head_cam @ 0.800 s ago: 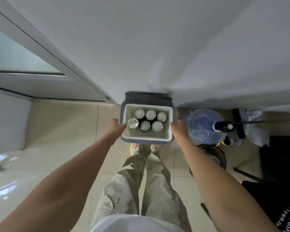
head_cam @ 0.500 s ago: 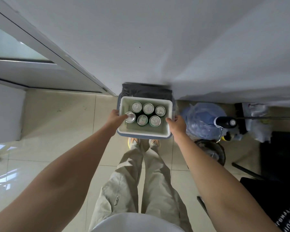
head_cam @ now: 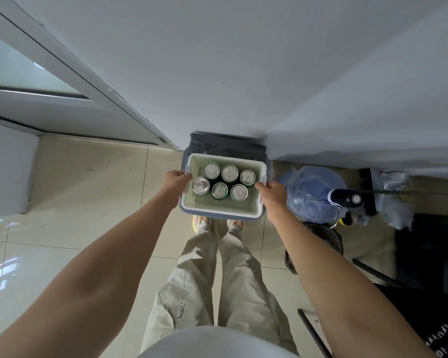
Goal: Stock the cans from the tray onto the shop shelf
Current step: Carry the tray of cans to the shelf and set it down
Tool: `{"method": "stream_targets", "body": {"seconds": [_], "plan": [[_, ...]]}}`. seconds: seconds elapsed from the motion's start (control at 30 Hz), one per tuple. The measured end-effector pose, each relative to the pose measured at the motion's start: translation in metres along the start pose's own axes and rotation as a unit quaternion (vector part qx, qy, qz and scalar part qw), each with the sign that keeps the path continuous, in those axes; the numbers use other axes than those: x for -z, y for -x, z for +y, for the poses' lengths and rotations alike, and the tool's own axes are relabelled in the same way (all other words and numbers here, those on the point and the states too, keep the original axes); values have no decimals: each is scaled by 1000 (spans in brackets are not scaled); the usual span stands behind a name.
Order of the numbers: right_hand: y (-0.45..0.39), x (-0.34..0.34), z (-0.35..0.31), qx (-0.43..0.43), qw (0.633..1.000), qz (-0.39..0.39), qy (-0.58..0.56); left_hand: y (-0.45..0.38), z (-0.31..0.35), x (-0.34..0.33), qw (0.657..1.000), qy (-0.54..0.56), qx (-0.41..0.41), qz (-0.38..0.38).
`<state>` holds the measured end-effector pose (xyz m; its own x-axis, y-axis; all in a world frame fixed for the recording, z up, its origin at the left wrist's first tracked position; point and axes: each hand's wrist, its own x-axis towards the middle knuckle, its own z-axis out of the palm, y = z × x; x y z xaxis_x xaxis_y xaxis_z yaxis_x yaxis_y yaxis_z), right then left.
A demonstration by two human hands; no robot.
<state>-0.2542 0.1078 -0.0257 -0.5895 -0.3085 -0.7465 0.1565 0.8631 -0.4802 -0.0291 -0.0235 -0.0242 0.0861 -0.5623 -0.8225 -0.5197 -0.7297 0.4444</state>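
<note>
arms [head_cam: 130,254] bare | trousers [head_cam: 212,280] beige | top [head_cam: 217,343] white | shoes [head_cam: 201,221] orange-trimmed

Looks like a back/utility corner indoors, not a shop floor: beige tile floor [head_cam: 83,202], plain white wall [head_cam: 243,60], glazed door frame [head_cam: 62,81] far left, bagged water jug [head_cam: 308,195] w/ clutter right.

the fingertips of the left hand [head_cam: 176,180] and right hand [head_cam: 272,193] curl out of sight over the tray [head_cam: 219,211] rim. the cans [head_cam: 225,181] show only their tops; labels are hidden. the tray covers most of a dark bin [head_cam: 226,146] and parts of both shoes [head_cam: 201,222]. black fabric [head_cam: 440,339] with unreadable lettering runs off the right edge.
</note>
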Motion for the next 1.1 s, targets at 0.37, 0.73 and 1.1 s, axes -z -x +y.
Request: {"method": "stream_targets", "body": {"seconds": [0.37,0.73,1.1], "plan": [[10,7,-28,-47,998,-29,-28,15,-15,27,993,94,65,-26],[83,-37,-91,103,981,-8,161,80,-82,90,979,180,23,92],[197,-147,-133,235,923,-120,278,146,-187,183,887,386,63,243]]}}
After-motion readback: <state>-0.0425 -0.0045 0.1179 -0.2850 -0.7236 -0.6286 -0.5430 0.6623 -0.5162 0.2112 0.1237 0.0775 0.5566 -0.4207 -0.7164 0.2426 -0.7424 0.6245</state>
